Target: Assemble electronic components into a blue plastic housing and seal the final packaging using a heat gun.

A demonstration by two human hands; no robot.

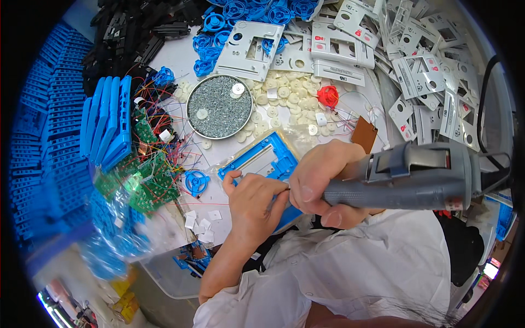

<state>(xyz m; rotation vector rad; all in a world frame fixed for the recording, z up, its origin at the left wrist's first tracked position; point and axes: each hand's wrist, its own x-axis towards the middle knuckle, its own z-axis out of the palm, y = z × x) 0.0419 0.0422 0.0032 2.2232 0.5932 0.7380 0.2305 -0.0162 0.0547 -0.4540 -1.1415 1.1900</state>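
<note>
The right hand [322, 180] clasps a grey tool [407, 188], the left hand [254, 202] is pinched narrow, the blue frame [283, 162] beneath both.

Loose white shirt [355, 262], wide sleeve [225, 304]; left hand [252, 203], right hand [320, 177] bare.

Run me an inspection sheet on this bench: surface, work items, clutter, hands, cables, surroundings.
Surface: white tabletop, crowded.
Job's things: blue frame, partly covered; grey handheld tool.
Clutter: metal pieces in a round dish, cream discs, green circuit boards.
Hands: right hand grips the tool; left hand is over the frame, its grip unclear.
Cables: black cable near the tool's rear; thin wires among the boards.
Surroundings: white panels heaped right, blue parts stacked left.
</note>
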